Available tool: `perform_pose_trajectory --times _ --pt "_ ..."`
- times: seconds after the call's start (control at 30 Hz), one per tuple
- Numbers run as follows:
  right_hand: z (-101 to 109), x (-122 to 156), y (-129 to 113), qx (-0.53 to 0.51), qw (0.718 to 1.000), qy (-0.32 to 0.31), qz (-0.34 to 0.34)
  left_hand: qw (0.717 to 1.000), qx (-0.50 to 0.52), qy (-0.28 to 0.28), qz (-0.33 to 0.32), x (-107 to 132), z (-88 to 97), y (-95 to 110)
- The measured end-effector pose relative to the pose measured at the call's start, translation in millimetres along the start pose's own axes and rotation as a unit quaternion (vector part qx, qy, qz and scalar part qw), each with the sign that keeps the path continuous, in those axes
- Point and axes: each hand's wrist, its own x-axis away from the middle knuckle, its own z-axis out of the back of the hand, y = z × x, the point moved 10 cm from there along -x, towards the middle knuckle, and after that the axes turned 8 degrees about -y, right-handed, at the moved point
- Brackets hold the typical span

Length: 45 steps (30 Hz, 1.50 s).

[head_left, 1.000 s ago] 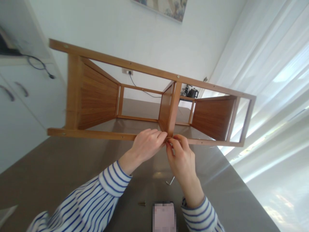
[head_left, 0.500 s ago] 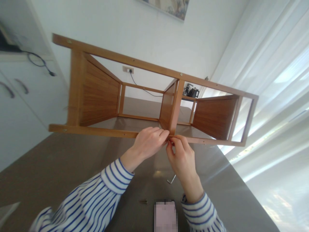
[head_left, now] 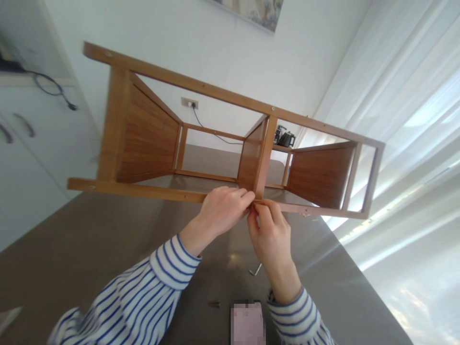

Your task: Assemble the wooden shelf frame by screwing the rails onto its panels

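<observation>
A long wooden rack (head_left: 235,98) lies on its side across the table (head_left: 323,268), right in front of the person, so its boards stand up like walls. Lying this way, it probably puts the near side, with its little holes, easy to reach. The left hand (head_left: 227,211) has its fingers bent over the bottom rail (head_left: 154,190) and grips it, just beside the spot where the middle board (head_left: 252,155) meets that rail. That grip likely helps the rack not wobble. The right hand (head_left: 272,232) is close by, nearly touching the left one, with its fingers bent and the tips pinched together at the same corner. The fingers hide what is there, so one cannot tell if a small thing is between them. Both hands are at one spot, maybe because one steadies while the other does the tiny finger work. A bent metal tool (head_left: 255,271) lies on the table just below the right hand, and some small screws (head_left: 214,304) lie nearer the person, beside a blurred pink thing (head_left: 247,326). Those small bits seem to be put there so they are quick to grab.
</observation>
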Motion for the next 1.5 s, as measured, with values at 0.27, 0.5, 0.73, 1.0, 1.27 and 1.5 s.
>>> perform_pose_trajectory --times 0.27,0.5,0.73,1.0,1.27,1.5 --pt "2 -3 13 -0.023 0.991 -0.075 -0.109 1.0 -0.006 0.0 -0.008 -3 2.0 7" --pt "-2 -3 18 -0.073 0.988 -0.073 -0.113 1.0 -0.008 -0.022 -0.012 -4 -2.9 7" --pt "0 -7 11 -0.022 0.992 -0.09 -0.084 1.0 0.001 -0.022 -0.008 -5 -2.3 4" --pt "-3 -6 15 -0.047 0.988 -0.118 -0.093 1.0 0.004 -0.021 -0.009 -4 -2.4 4" --pt "2 9 25 -0.078 0.99 -0.096 -0.067 0.999 0.014 -0.031 0.001 -4 -0.4 3" --pt "-21 77 32 -0.028 0.936 -0.349 0.041 0.999 0.013 -0.035 0.008 -4 -3.2 2"
